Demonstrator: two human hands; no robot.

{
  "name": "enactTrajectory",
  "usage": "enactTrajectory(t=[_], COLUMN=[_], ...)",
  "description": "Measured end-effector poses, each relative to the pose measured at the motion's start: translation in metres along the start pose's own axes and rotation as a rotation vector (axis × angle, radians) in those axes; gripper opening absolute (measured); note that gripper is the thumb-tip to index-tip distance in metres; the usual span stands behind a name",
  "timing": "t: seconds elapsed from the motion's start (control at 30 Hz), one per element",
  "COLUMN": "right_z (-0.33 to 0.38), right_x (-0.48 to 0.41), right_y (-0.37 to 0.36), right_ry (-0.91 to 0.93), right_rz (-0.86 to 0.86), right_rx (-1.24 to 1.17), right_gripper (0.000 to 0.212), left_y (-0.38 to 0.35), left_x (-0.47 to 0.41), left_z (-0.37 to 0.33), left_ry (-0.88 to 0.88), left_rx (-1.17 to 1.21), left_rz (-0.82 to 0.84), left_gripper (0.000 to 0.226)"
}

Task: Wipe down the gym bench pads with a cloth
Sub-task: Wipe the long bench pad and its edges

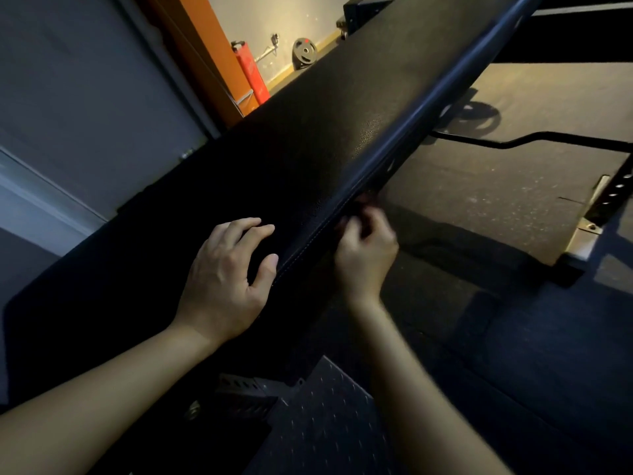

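Black vinyl of the bench pad [342, 114] runs from seven to one o'clock. My left hand [226, 279] rests on top, grip loose and empty, likely steadying it. My right hand [366, 252] curls at the side edge, three o'clock of the left; it is too blurred to tell whether its grip holds a cloth.

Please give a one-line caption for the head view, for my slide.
Left hand rests on the black pad; right hand, blurred, curls at its edge.

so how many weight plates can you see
2: one plate leaning at the far wall, another plate flat on the floor beyond the bench; more may be hidden.
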State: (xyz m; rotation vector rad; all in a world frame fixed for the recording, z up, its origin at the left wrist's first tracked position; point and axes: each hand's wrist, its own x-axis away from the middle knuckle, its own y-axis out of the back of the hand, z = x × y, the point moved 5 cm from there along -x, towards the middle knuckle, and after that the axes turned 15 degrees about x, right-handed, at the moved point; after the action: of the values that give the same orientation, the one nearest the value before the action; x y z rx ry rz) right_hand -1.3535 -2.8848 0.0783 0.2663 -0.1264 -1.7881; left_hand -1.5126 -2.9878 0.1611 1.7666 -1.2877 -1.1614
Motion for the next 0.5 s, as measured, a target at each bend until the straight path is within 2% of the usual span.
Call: enactTrajectory(t=[0.1,0.17,0.27,0.37,0.5], right_z=[0.008,0.007,-0.002,-0.004,0.006], right_x=[0.064,0.030,-0.054,-0.030,0.063], right_y=[0.002,0.006,0.009,0.000,0.001], right_ry=[0.208,0.222,0.025,-0.051,0.204], right_rz=[0.240,0.179,0.005,-0.059,0.234], right_rx=[-0.036,0.008,0.049,0.009,-0.064], right_gripper=[0.011,0.015,0.016,0.023,0.022], left_y=[0.000,-0.001,0.001,0.001,0.003], left_x=[0.000,0.000,-0.001,0.000,-0.002], left_z=[-0.001,-0.001,-0.002,-0.003,-0.001], left_ry=[0.002,0.000,0.002,-0.004,0.001], left_rx=[-0.006,-0.003,0.003,0.003,0.010], left_rz=[0.001,0.004,-0.003,0.003,0.006], left_gripper=[0.052,0.051,0.051,0.051,0.053])
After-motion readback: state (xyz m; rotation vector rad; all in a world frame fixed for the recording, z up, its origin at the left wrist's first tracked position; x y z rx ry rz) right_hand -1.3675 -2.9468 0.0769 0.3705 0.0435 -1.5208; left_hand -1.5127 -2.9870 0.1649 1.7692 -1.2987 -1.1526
